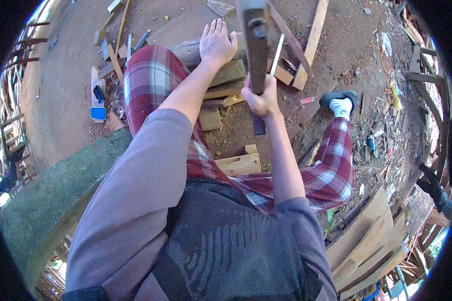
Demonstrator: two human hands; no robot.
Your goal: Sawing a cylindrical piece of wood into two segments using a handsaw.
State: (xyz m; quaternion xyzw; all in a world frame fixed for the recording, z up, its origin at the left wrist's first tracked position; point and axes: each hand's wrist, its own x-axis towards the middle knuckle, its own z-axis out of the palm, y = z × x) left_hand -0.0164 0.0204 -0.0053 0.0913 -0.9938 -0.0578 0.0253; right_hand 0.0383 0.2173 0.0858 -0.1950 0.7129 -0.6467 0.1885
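Observation:
My left hand (218,44) lies flat, fingers stretched out, on a weathered wooden log (186,51) in front of me. Short wooden blocks (228,73) are stacked just on the near side of it. My right hand (264,98) is closed round a long, dark, bar-like hand tool (258,65). The tool stands raised toward me, and its wide upper end, with a round hole or bolt, runs out of the top of the picture. Its exact kind cannot be made out. A thin pale strip (277,54) shows just beyond my right hand.
A long plank (311,45) lies on the dirt at the far right. Left of my knee are wood offcuts (116,62) and a small blue-screened device (98,114). A curved, greenish slab (60,185) is at my left. Boards (366,236) are piled at the lower right.

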